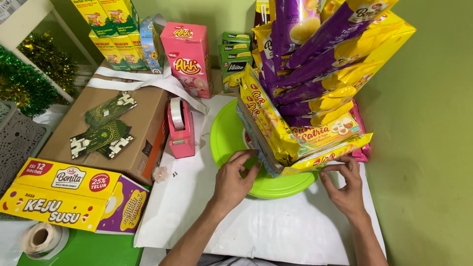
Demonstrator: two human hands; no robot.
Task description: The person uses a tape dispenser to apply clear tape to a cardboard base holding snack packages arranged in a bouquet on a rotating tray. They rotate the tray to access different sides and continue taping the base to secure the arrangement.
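Note:
A tall stack of yellow and purple snack packets (pixel 315 74) stands on a lime green round plate (pixel 224 133), fanned out in a tower. My left hand (pixel 235 180) touches the blue-edged bottom packet at the plate's front, fingers curled on it. My right hand (pixel 345 184) pinches the end of a long yellow packet (pixel 327 155) at the bottom right of the stack. The plate rests on a white sheet (pixel 276 231).
A pink tape dispenser (pixel 180 128) stands left of the plate. A brown carton (pixel 123 128) carries green cards. Behind are a pink box (pixel 189 56) and green and yellow boxes. A yellow box (pixel 61 194) and tape roll (pixel 42 239) lie front left. Green tinsel (pixel 24 81) at far left.

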